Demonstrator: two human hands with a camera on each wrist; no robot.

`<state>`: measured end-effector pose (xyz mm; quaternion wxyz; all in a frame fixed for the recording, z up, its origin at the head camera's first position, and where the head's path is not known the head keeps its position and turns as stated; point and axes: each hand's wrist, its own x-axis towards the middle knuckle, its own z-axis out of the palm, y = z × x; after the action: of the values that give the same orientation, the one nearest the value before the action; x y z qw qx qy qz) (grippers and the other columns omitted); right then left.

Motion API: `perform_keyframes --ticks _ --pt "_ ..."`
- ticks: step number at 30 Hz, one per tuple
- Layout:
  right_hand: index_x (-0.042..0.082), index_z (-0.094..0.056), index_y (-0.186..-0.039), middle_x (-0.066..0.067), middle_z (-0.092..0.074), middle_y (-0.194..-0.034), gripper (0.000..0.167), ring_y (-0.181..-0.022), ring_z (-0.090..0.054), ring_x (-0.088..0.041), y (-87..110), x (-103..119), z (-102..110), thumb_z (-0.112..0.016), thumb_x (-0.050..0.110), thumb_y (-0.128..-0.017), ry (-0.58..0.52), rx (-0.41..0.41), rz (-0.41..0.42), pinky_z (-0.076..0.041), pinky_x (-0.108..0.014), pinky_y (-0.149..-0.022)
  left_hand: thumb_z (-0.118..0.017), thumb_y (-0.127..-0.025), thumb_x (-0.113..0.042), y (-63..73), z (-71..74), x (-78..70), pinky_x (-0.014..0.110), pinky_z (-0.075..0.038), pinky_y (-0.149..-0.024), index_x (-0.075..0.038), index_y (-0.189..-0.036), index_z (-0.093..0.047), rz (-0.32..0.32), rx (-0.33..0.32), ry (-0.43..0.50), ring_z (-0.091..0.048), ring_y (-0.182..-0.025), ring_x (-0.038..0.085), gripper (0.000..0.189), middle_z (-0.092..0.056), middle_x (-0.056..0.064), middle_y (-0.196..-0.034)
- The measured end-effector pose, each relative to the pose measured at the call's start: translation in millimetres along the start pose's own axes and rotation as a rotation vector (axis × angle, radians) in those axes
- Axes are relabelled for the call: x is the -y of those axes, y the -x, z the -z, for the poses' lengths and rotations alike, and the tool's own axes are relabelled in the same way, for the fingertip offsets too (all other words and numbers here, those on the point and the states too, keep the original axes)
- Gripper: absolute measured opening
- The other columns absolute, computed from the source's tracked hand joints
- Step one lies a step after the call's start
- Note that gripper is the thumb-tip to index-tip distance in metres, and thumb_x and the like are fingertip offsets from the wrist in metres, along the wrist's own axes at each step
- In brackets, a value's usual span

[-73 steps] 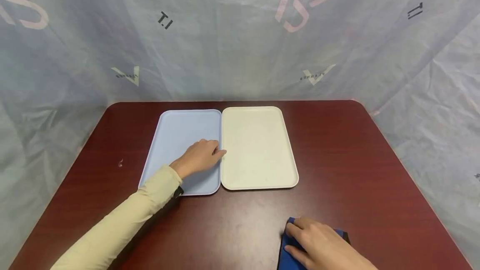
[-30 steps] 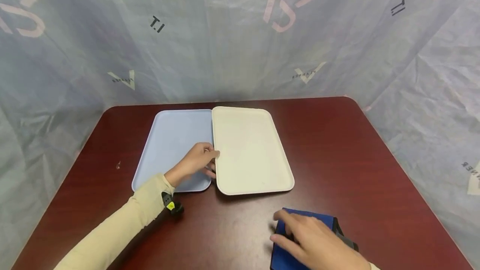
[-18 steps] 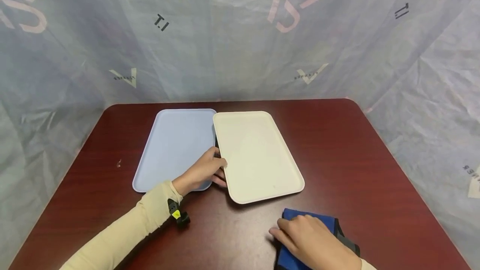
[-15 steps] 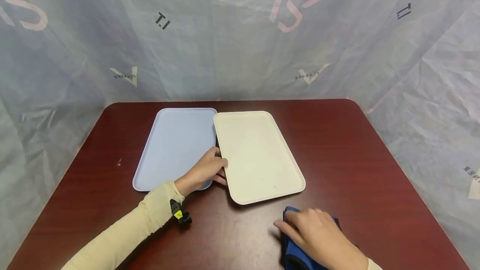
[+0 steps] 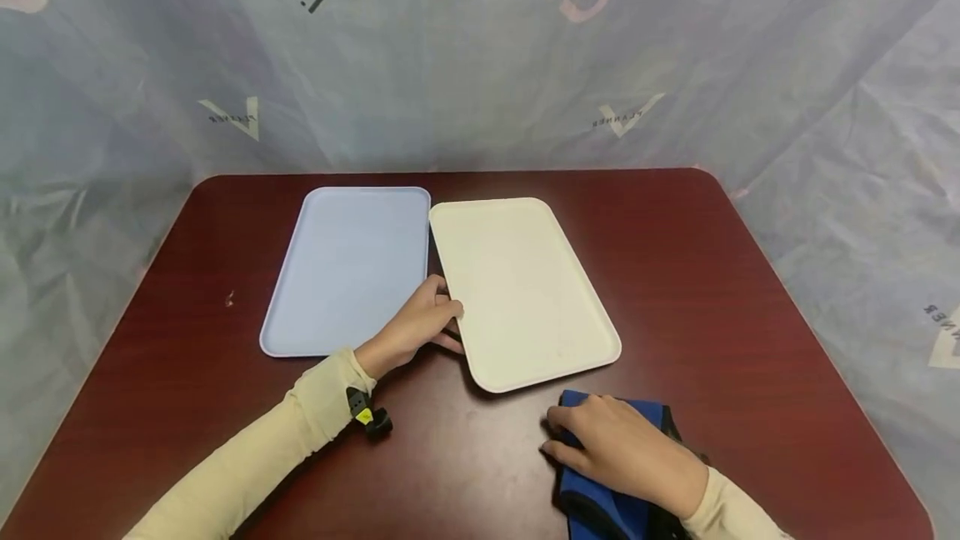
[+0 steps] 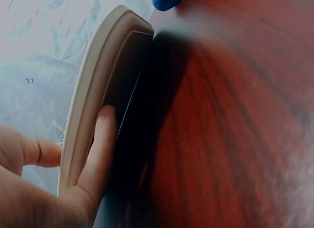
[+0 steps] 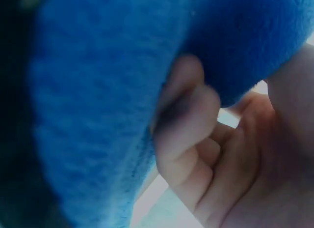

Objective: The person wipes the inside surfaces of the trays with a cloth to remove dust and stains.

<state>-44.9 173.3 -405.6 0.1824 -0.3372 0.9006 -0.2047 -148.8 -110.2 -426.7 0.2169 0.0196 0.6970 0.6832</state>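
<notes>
The left hand [image 5: 416,322] pinches the left rim of a cream tray [image 5: 525,290], thumb on top and other fingers beneath. The left wrist view shows that tray [image 6: 105,51] edge-on, its rim raised off the table with a finger under it. A pale blue tray [image 5: 352,265] lies flat to its left, under part of the left arm. Near the front right, the right hand [image 5: 622,448] grips a folded blue cloth item [image 5: 651,412] with black trim. Up close in the right wrist view, curled fingers hold the fuzzy blue fabric [image 7: 108,90]; its exact kind is unclear.
Both trays stand on a dark red wooden table [image 5: 712,332]. A grey printed plastic sheet [image 5: 480,57] hangs behind it and along the sides. A black device with a yellow mark [image 5: 365,415] is strapped to the left wrist.
The left hand went from the trays' meeting edges to holding the cream tray's rim; that tray turned askew and came nearer. The right hand loosened over the blue cloth, then took hold again.
</notes>
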Motion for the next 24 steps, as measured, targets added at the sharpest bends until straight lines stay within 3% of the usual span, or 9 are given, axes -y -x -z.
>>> perform_keyframes --ticks 3,6,10,14,19,24 --pt "0.028 -0.056 -0.073 0.016 -0.034 -0.054 0.028 -0.044 -0.032 0.002 5.3 -3 4 -0.065 0.038 -0.097 -0.021 -0.014 0.014 -0.028 -0.018 -0.042 -0.046 -0.094 -0.002 3.0 -10.0 3.1 0.045 -0.061 -0.066 0.004 -0.125 -0.035 0.003 -0.005 0.019 -0.071 -0.079 0.029 0.034 -0.066 0.024 -0.102" --pt "0.031 -0.055 -0.068 0.021 -0.034 -0.056 0.031 -0.048 -0.032 0.006 16.8 -9 15 -0.068 0.037 -0.096 0.013 -0.156 0.033 -0.032 -0.015 -0.044 -0.047 -0.093 -0.001 6.0 -19.0 7.7 0.045 -0.061 -0.067 0.004 -0.124 -0.035 0.004 0.008 0.033 -0.071 -0.080 0.029 0.033 -0.065 0.024 -0.105" --pt "0.032 -0.047 -0.064 0.023 -0.027 -0.057 0.038 -0.048 -0.025 0.008 33.3 -18 50 -0.075 0.029 -0.091 0.125 -0.374 0.022 -0.029 -0.014 -0.043 -0.054 -0.088 0.003 10.1 -27.4 10.8 0.044 -0.061 -0.070 0.005 -0.129 -0.034 0.015 0.041 0.074 -0.072 -0.082 0.030 0.045 -0.067 0.025 -0.106" --pt "0.029 -0.049 -0.065 0.018 -0.030 -0.056 0.037 -0.047 -0.026 0.003 36.5 -27 94 -0.077 0.026 -0.089 0.239 -0.486 -0.024 -0.028 -0.018 -0.045 -0.058 -0.083 0.008 13.4 -33.2 9.7 0.047 -0.061 -0.070 0.001 -0.139 -0.031 0.029 0.063 0.145 -0.072 -0.085 0.031 0.063 -0.069 0.025 -0.102" --pt "0.021 -0.051 -0.068 0.010 -0.029 -0.053 0.033 -0.044 -0.025 -0.005 11.2 -35 126 -0.073 0.028 -0.092 0.367 -0.512 -0.081 -0.022 -0.023 -0.043 -0.059 -0.082 0.011 14.6 -38.0 12.4 0.046 -0.061 -0.065 -0.002 -0.140 -0.034 0.052 0.062 0.196 -0.070 -0.084 0.029 0.064 -0.067 0.022 -0.103" --pt "0.017 -0.047 -0.069 0.006 -0.029 -0.053 0.036 -0.044 -0.029 -0.010 -36.8 -39 125 -0.074 0.026 -0.091 0.404 -0.441 -0.042 -0.022 -0.026 -0.042 -0.058 -0.083 0.012 12.8 -44.4 16.4 0.046 -0.061 -0.062 -0.005 -0.139 -0.037 0.014 0.076 0.189 -0.071 -0.081 0.030 0.063 -0.066 0.023 -0.107"
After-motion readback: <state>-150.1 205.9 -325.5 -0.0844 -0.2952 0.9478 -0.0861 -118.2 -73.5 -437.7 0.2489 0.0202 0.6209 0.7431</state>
